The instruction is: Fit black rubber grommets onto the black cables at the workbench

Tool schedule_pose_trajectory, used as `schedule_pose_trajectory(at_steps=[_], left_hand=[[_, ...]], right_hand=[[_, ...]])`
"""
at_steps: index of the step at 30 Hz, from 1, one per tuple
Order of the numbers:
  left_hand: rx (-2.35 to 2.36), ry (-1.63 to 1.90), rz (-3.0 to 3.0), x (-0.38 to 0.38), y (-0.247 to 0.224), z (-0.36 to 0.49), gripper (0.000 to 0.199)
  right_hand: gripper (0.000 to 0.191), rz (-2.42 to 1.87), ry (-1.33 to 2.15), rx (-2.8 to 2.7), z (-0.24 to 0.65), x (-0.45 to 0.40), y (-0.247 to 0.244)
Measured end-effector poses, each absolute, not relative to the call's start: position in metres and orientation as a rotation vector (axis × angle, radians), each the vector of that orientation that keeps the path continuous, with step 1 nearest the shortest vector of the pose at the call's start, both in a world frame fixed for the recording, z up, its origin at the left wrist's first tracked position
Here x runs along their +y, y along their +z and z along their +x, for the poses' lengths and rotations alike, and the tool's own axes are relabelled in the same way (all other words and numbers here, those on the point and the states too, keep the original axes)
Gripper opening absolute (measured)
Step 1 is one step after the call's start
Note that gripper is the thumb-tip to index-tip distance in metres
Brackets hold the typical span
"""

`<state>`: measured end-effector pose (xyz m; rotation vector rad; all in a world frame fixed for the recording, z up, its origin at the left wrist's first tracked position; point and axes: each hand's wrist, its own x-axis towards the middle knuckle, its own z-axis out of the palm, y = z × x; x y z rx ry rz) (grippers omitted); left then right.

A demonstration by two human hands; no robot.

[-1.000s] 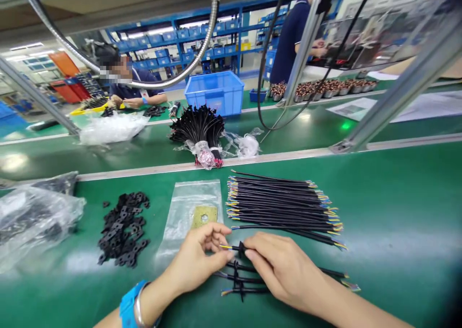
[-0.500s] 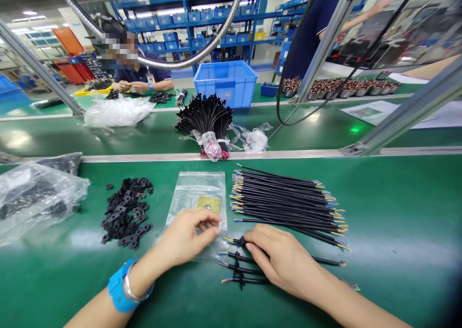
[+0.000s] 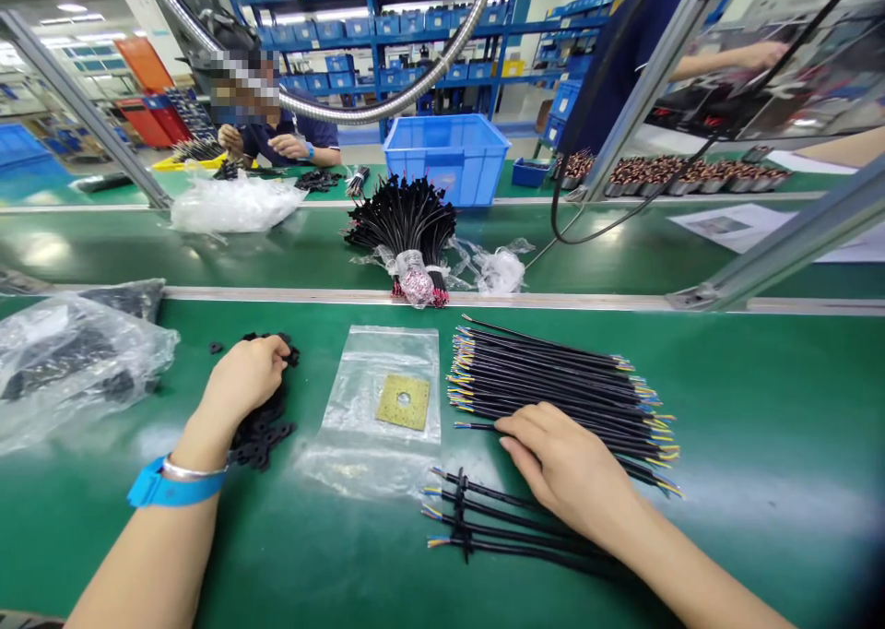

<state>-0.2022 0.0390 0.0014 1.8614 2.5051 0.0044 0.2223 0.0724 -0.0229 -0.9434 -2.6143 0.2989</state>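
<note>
My left hand, with a blue band at the wrist, reaches into the pile of small black parts; its fingertips are pinched together at the pile's upper right, and what they hold is too small to make out. My right hand has thumb and forefinger at the front black cable of a large cable bundle. Below it lie several cables with black pieces around them near their left ends. Between my hands a clear bag lies flat with a yellow square plate.
Plastic-wrapped parts lie at the left. Behind the metal rail are a tied bundle of black wires, a blue bin and crumpled plastic. A person sits across; another stands at the right.
My left hand has moved left to the black parts. My right hand has moved up from the lower cables to the large bundle. The cable it held now lies with the lower ones.
</note>
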Motion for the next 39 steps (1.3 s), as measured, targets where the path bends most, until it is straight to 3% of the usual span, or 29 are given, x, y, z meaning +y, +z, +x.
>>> schedule_pose_trajectory(at_steps=[4, 9, 12, 15, 18, 20, 25, 28, 34, 39], left_hand=[[2.496, 0.014, 1.844, 0.041, 0.002, -0.197, 0.024], [2.47, 0.07, 1.786, 0.036, 0.008, -0.193, 0.009], [2.482, 0.184, 1.763, 0.031, 0.017, -0.189, 0.015], [2.33, 0.629, 1.603, 0.029, 0.025, -0.179, 0.026], [1.843, 1.139, 1.217, 0.031, 0.028, -0.157, 0.031], [1.555, 1.269, 0.95, 0.033, 0.028, -0.137, 0.035], [1.292, 1.209, 0.725, 0.031, 0.019, -0.092, 0.044], [1.347, 1.158, 0.852, 0.03, 0.009, -0.074, 0.036], [1.742, 0.99, 1.736, 0.032, -0.009, -0.054, 0.013], [1.782, 0.597, 2.387, 0.031, -0.009, -0.041, 0.017]], right_hand=[[0.014, -0.988, 0.078, -2.68, 0.223, 0.077, -0.031], [0.022, -0.887, -0.122, -2.626, 0.222, 0.079, -0.021], [0.019, -0.898, -0.123, -2.437, 0.224, 0.079, -0.012], [0.013, -0.864, -0.006, -2.308, 0.223, 0.077, -0.006], [0.012, -0.812, 0.066, -2.297, 0.22, 0.075, -0.005], [0.012, -0.801, 0.079, -2.311, 0.219, 0.073, -0.006], [0.013, -0.805, 0.1, -2.311, 0.218, 0.07, -0.006], [0.014, -0.806, 0.14, -2.321, 0.217, 0.068, -0.005], [0.017, -0.807, 0.247, -2.404, 0.216, 0.063, -0.008], [0.019, -0.786, 0.247, -2.419, 0.214, 0.059, -0.007]])
